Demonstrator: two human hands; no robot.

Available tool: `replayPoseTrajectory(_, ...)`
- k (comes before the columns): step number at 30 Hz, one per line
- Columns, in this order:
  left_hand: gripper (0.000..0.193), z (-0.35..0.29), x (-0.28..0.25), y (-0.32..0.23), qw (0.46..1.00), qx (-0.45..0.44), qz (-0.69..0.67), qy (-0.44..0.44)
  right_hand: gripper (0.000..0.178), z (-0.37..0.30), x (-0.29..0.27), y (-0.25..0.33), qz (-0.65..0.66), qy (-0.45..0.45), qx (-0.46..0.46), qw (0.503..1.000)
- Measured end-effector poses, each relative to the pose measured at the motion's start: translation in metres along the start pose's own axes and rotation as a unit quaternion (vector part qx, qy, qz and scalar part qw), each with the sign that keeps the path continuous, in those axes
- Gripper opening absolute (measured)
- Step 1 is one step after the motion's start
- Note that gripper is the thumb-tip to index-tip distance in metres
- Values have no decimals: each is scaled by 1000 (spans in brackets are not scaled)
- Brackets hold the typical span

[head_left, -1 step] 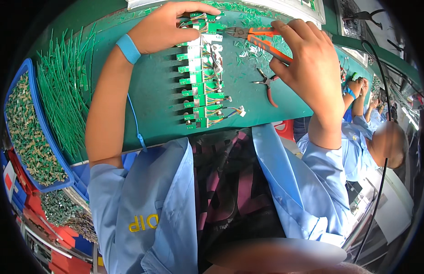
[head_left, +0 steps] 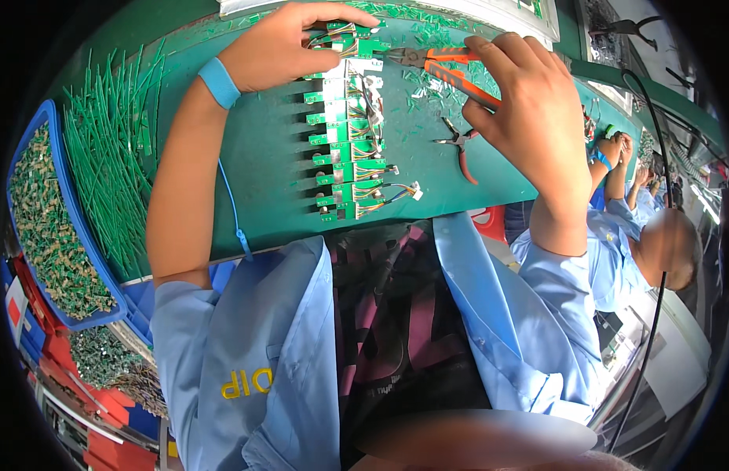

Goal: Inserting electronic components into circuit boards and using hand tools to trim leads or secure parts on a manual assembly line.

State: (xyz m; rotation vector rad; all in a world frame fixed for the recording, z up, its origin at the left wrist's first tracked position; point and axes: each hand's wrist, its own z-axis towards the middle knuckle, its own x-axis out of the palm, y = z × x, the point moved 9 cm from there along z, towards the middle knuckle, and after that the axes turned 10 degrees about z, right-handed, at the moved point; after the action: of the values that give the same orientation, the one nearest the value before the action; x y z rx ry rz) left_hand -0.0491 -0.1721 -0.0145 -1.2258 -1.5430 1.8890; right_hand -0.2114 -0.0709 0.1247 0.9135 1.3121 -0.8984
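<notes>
Left of the grip, wires [head_left: 372, 104] at risk

Right hand [head_left: 531, 96] grips orange-handled pliers [head_left: 456, 78], handles spread; whether the jaws have closed on anything, I cannot tell. Just left of the grip, their tips reach the edge of the board strip [head_left: 330, 135]; beyond, the left hand [head_left: 274, 51] holds its far end. Slipping tips could nick wiring; a loose left hold might let boards twist.

1. Small red-handled pliers [head_left: 463, 162] are laid right of centre on the green tabletop [head_left: 266, 173].
2. Thin green strips [head_left: 113, 157] are heaped at the left.
3. Beside them, farther left, a blue bin [head_left: 69, 191] is filled with small pieces.
4. At the right, a co-worker [head_left: 613, 263] is partly crossed by a black cable [head_left: 656, 322].
</notes>
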Motion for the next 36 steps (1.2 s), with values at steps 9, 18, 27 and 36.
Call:
replayPoseTrajectory(9, 44, 7, -3, 5, 992, 120, 30, -16, 59, 9, 6, 1, -2, -29, -32, 999)
replayPoseTrajectory(18, 47, 14, 10, 27, 985, -33, -171, 4, 60, 8, 2, 15, -21, 7, -31, 999)
replayPoseTrajectory(27, 49, 1, -6, -28, 960, 143, 209, -119, 59, 6, 2, 10, -47, -25, -92, 994)
replayPoseTrajectory(36, 44, 1, -5, -2, 983, 68, 127, -116, 38, 20, -15, 30, -48, 32, -35, 998)
